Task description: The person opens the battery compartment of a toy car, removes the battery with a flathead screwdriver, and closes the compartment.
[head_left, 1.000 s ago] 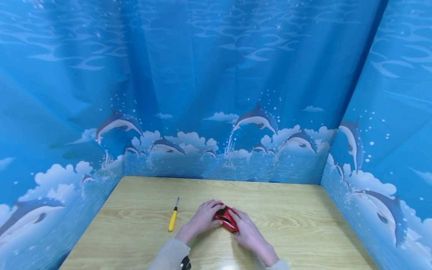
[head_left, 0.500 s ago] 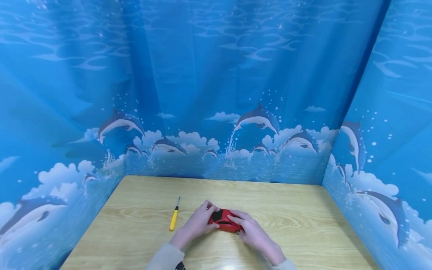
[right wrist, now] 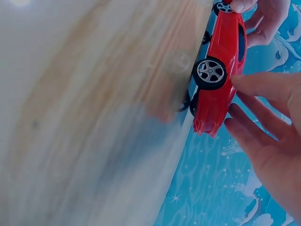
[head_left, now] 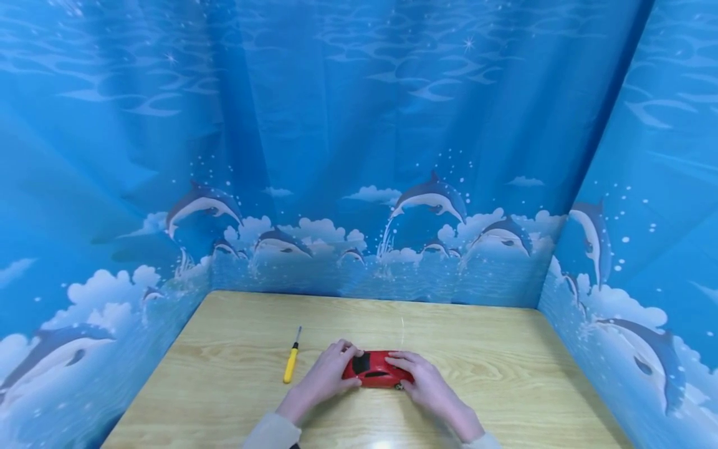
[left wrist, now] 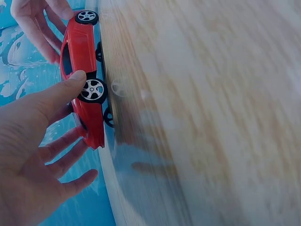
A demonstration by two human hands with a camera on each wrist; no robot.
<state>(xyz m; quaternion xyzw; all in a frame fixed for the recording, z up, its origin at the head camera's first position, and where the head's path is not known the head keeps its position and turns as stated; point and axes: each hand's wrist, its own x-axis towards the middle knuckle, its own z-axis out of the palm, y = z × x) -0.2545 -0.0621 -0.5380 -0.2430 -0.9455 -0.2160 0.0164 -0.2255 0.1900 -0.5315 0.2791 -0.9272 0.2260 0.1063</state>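
Note:
A red toy car (head_left: 377, 363) with a dark windscreen lies crosswise between both hands, its wheels downward and close over the table. My left hand (head_left: 330, 373) grips its left end, fingers over the far side. In the left wrist view the thumb presses beside a silver-spoked wheel (left wrist: 93, 90), while other fingers spread past the end. At the right end, my right hand (head_left: 424, 379) holds the car between thumb and fingers. The right wrist view shows that hand's fingertips (right wrist: 237, 81) against the red body just above a wheel (right wrist: 210, 72).
A yellow-handled screwdriver (head_left: 290, 365) lies on the wood-grain table (head_left: 482, 355), left of the left hand. Behind the car rises a thin pale line (head_left: 402, 333). Blue dolphin-print curtains (head_left: 348, 156) enclose the table at the back and sides.
Held in both hands, the car has turned counterclockwise from a slant to lie straight left to right. The hands have moved slightly apart. The screwdriver stays put.

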